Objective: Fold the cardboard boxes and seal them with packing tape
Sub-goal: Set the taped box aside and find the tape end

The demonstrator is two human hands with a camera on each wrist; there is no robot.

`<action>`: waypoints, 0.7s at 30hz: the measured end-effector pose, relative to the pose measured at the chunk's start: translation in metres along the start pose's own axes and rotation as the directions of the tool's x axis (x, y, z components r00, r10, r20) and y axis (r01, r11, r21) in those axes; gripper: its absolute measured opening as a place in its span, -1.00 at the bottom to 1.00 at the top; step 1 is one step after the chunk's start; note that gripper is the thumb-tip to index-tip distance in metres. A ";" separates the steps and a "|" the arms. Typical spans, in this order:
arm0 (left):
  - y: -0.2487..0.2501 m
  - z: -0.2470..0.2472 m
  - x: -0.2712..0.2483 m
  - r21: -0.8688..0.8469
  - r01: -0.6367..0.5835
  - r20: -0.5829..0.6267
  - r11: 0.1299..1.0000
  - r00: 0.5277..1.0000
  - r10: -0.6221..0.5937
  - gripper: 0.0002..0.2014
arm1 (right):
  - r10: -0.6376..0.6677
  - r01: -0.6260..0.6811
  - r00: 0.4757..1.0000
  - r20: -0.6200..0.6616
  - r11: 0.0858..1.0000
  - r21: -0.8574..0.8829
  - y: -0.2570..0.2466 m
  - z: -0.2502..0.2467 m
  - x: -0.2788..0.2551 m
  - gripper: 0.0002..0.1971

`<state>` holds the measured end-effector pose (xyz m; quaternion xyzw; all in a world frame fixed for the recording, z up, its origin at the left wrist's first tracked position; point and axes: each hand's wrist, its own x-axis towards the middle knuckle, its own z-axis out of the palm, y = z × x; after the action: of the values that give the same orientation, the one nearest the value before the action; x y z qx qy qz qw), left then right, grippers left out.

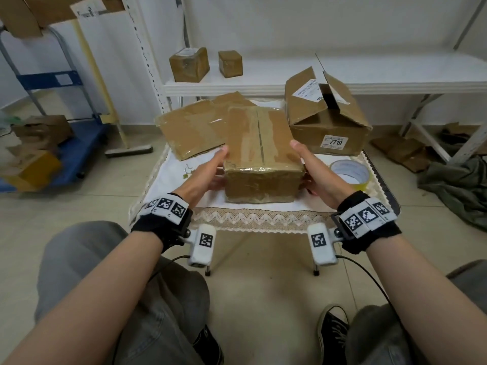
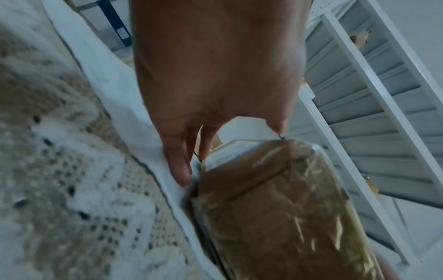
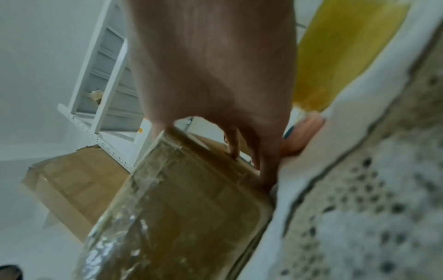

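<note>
A taped-up brown cardboard box (image 1: 261, 154) stands on the small cloth-covered table (image 1: 171, 169), its top seam running away from me. My left hand (image 1: 209, 169) lies flat against the box's left side, thumb up at the top edge. My right hand (image 1: 316, 172) mirrors it on the right side. In the left wrist view the fingers (image 2: 179, 166) stretch straight along the box (image 2: 275, 208). The right wrist view shows the right hand's fingers (image 3: 266, 170) straight beside the box (image 3: 187, 208). A yellowish packing tape roll (image 1: 349, 171) lies just right of my right hand.
A flattened taped box (image 1: 189, 130) lies behind on the left. A bigger box (image 1: 326, 119) labelled 7719 stands at the back right, flaps half open. Two small sealed boxes (image 1: 189, 64) (image 1: 230, 63) sit on the white shelf (image 1: 290, 83). A blue cart (image 1: 79, 143) holds more boxes at the left.
</note>
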<state>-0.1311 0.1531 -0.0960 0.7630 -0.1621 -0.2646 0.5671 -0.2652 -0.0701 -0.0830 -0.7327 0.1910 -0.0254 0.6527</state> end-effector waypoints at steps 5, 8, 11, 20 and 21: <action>0.021 -0.003 -0.009 -0.122 0.023 0.118 0.992 0.993 -0.009 -0.50 | -0.068 0.063 0.997 0.042 0.992 0.114 -0.008 -0.001 0.000 -0.14; 0.028 -0.023 -0.013 -0.217 -0.068 0.107 0.974 0.990 0.093 -0.52 | -0.133 0.135 0.991 -0.023 0.980 0.144 -0.018 -0.002 -0.003 -0.18; 0.029 -0.040 -0.016 -0.367 -0.113 0.109 0.923 0.980 0.164 -0.51 | -0.165 0.173 0.985 -0.055 0.965 0.196 -0.028 -0.003 -0.004 -0.12; 0.030 -0.040 -0.011 -0.387 -0.079 0.142 0.919 0.979 0.144 -0.31 | -0.128 0.251 0.942 -0.310 0.882 0.398 -0.032 -0.012 -0.007 -0.33; 0.030 -0.039 -0.010 -0.376 -0.095 0.114 0.922 0.983 0.147 -0.32 | -0.115 0.256 0.938 -0.328 0.868 0.426 -0.032 -0.010 -0.008 -0.38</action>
<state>-0.1150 0.1795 -0.0564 0.6109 -0.1957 -0.3074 0.7029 -0.2679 -0.0751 -0.0490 -0.5593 0.2017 -0.2412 0.7670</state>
